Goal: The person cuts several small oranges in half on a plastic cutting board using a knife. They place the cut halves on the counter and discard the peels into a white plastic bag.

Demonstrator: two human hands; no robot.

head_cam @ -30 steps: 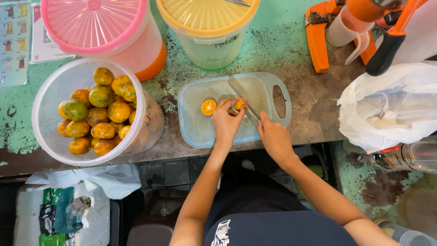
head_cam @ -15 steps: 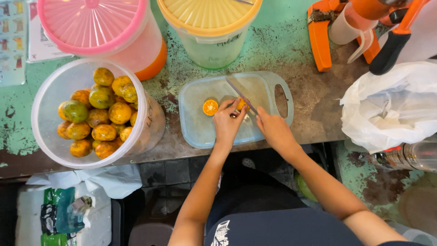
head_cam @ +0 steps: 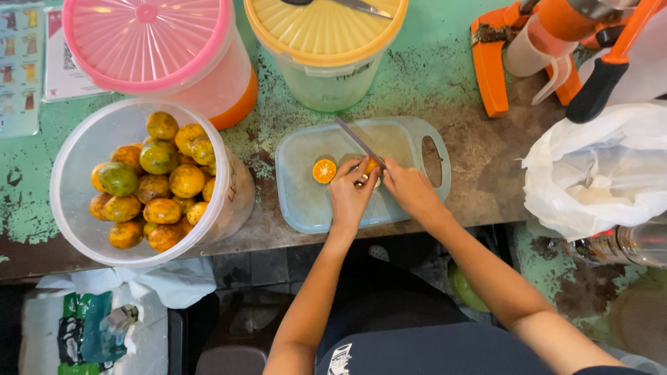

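Overhead view of cutting at the counter (head_cam: 479,167). My left hand (head_cam: 351,194) has its grip pinched on a small orange (head_cam: 370,167), holding it down on the pale blue board (head_cam: 306,201). My right hand (head_cam: 410,189) has its grip closed round the handle of a knife (head_cam: 358,139); the blade runs up and away from that grip, to its left, over the fruit. The handle itself is hidden in my palm, so I judge the hold from the curled fingers only.

To do the cut well, I would keep the left fingertips tucked back from the blade line, pin the fruit so it cannot roll, and bring the edge straight down through the middle with a short draw, not a push.

The orange under my left grip is small and round with an orange rind; how far the blade has entered it I cannot tell. A cut half (head_cam: 324,171) lies face up just left of my left grip, showing bright pulp and a pale rim. Farther left of that grip stands a clear tub (head_cam: 76,146) heaped with whole fruit (head_cam: 160,187), mottled green and orange. Beyond both grips stand a pink-lidded pail (head_cam: 149,42) and a yellow-lidded pail (head_cam: 326,35); right of my right grip lies a white bag (head_cam: 597,173), with an orange press (head_cam: 556,42) beyond it.
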